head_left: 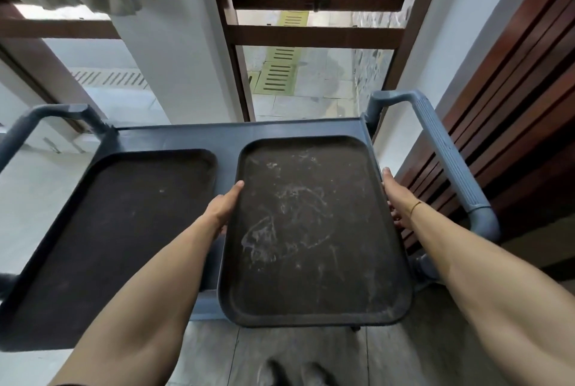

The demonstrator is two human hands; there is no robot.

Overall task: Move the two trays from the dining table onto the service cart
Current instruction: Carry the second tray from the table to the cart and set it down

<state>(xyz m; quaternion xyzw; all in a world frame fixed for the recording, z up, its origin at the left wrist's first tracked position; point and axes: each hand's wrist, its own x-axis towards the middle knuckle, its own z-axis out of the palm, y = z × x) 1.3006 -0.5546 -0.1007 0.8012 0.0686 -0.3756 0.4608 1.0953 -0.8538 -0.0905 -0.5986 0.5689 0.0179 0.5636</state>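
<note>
A dark, scuffed rectangular tray (311,230) is over the right half of the grey service cart (236,133), its near end sticking out past the cart's front edge. My left hand (224,208) grips its left rim, thumb on top. On the opposite rim my right hand (396,198) holds it, fingers tucked underneath. A second dark tray (124,223) lies flat on the cart's left half, untouched.
The cart has grey handle bars on the left (40,124) and right (448,155). Behind it are a white pillar and a glass door with a wooden frame (311,33). A slatted wooden wall (513,105) stands close on the right. My shoes show on the tiled floor below.
</note>
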